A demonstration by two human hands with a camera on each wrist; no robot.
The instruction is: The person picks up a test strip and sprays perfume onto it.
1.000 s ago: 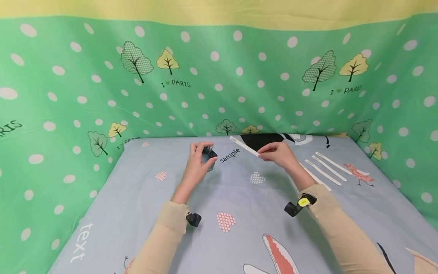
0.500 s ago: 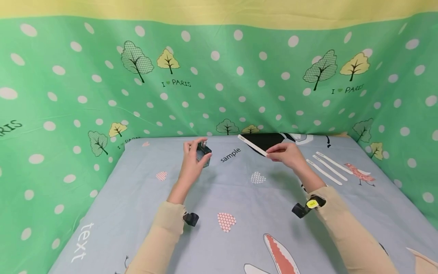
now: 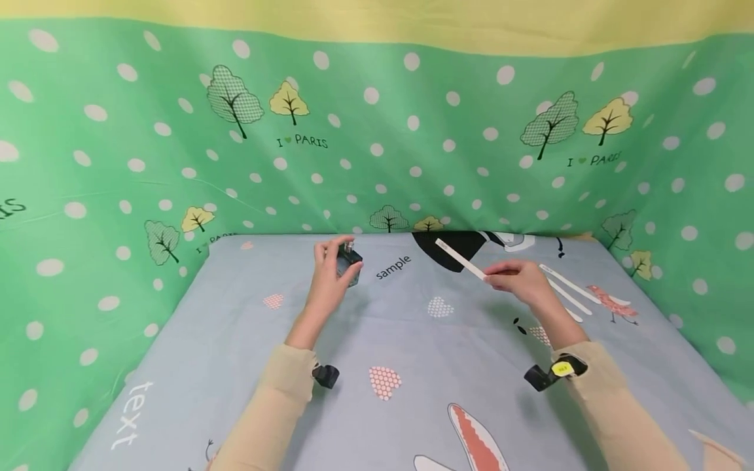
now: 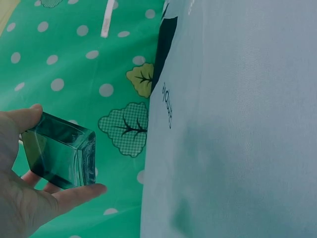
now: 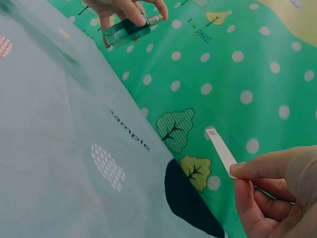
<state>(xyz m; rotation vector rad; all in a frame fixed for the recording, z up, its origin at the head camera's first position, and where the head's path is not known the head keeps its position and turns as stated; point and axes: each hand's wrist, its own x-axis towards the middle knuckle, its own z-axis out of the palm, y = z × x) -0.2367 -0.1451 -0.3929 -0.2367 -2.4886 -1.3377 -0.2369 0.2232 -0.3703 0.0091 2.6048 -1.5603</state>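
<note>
My left hand (image 3: pixel 326 284) holds a small dark glass perfume bottle (image 3: pixel 347 267) above the far part of the table, with a finger at its metal spray top. In the left wrist view, fingers and thumb grip the clear square-edged bottle (image 4: pixel 62 151) from both sides. To the right, my right hand (image 3: pixel 521 281) pinches one end of a narrow white paper test strip (image 3: pixel 462 260). Its free end points up and left, with small print on it, as the strip (image 5: pixel 222 148) shows in the right wrist view. Bottle and strip are well apart.
More white paper strips (image 3: pixel 573 282) lie on the table to the right of my right hand, partly hidden by it. A grey-blue printed cloth (image 3: pixel 330 405) covers the table. Green dotted fabric (image 3: pixel 377 176) hangs behind and at the sides.
My right hand has moved right and slightly toward me with the paper strip, away from the bottle. My left hand has shifted a little left, still holding the bottle.
</note>
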